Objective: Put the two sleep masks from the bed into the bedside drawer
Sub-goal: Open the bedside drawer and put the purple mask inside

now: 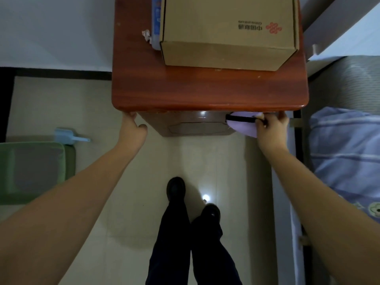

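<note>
Head view: the right hand (272,125) grips a lilac sleep mask (243,125) just under the tabletop (205,93) edge, its long axis and black strap running left-right. The left hand (133,125), fingers loosely spread, touches the cabinet's left corner, drawer front (197,125) between.

A cardboard box (228,31) sat beside a blue packet (155,21), while a blue scoop (68,137) and green mat (35,167) lay on the floor (131,198).

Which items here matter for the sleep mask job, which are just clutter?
Job:
- lilac sleep mask, held in right hand
- bedside cabinet drawer front
- left hand at cabinet edge
- bed

Clutter:
- cardboard box
- blue scoop
- green mat
</note>
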A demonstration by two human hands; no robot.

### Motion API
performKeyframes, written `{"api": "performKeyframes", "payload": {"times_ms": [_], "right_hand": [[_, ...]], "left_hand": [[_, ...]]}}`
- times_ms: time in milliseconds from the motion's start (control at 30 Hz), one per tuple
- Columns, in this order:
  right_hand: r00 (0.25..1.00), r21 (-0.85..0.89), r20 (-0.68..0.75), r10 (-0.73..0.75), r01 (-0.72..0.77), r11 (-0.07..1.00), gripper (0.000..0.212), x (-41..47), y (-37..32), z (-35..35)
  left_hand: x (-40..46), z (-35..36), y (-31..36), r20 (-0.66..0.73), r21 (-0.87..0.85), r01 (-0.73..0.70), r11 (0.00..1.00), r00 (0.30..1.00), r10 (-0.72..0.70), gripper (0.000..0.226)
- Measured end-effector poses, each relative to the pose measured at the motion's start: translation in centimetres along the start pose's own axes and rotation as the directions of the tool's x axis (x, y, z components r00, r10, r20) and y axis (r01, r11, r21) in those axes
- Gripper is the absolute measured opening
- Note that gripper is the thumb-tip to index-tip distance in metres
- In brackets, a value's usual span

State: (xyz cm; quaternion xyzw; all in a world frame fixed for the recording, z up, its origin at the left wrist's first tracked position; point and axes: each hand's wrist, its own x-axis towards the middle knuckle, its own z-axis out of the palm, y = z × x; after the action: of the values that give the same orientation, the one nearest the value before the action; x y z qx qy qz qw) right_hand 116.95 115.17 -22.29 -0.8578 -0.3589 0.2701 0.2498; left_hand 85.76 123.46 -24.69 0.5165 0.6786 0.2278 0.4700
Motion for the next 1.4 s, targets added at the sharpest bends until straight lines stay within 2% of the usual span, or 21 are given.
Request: {"api": "performKeyframes", "payload": {"times_ms": [133,300,467,600,867,1067,1200,1300,1400], "right_hand": [[0.996,-0.083,0.055,-0.067,0.072,0.994,0.037,1.5,0.8,-1.3],[0.995,-0.104,0.042,-0.095,0.099,0.99,0.047,2.5,1.5,-0.9],[0.98,-0.227,0.09,-0.178,0.194,0.954,0.041,2.8,2.3,-1.1],[0.983,-0.18,0.025,-0.183,0.185,0.966,0.036,2.7,2.0,-1.0],[0.971,-0.148,0.052,-0.232,0.237,0.96,0.021,0.6,4.0,-1.8],[0.972,-0.141,0.114,-0.207,0.222,0.965,0.018,-5.3,7.5,-2.6],[0.963,-0.117,0.155,-0.219,0.238,0.964,0.018,-9.4,9.9,-1.9],[0.976,-0.085,0.125,-0.176,0.187,0.979,0.024,-9.5,9.7,-1.0],[0.971,-0.17,0.194,-0.138,0.172,0.97,0.024,-9.5,9.0,-1.0]], "left_hand": [[0.1,0.7,0.7,-0.073,-0.007,-0.019,1.0,0.997,0.018,0.059],[0.8,0.6,0.5,-0.089,0.16,-0.035,0.987,0.995,0.05,0.05],[0.8,0.8,0.0,-0.136,0.263,-0.064,0.963,0.985,0.103,0.047],[0.8,0.8,0.3,-0.117,0.223,-0.07,0.972,0.988,0.099,0.047],[-0.9,0.3,0.2,-0.172,0.176,-0.113,0.978,0.975,0.144,0.031],[-6.6,-0.3,-3.1,-0.141,0.097,0.008,0.995,0.99,0.006,0.033],[-9.0,-0.3,-5.3,-0.127,0.063,0.046,0.997,0.991,-0.037,0.035],[-8.8,0.3,-6.0,-0.139,0.024,0.061,0.998,0.989,-0.057,0.036],[-8.6,0.6,-6.3,-0.123,0.041,0.064,0.997,0.991,-0.059,0.037]]}}
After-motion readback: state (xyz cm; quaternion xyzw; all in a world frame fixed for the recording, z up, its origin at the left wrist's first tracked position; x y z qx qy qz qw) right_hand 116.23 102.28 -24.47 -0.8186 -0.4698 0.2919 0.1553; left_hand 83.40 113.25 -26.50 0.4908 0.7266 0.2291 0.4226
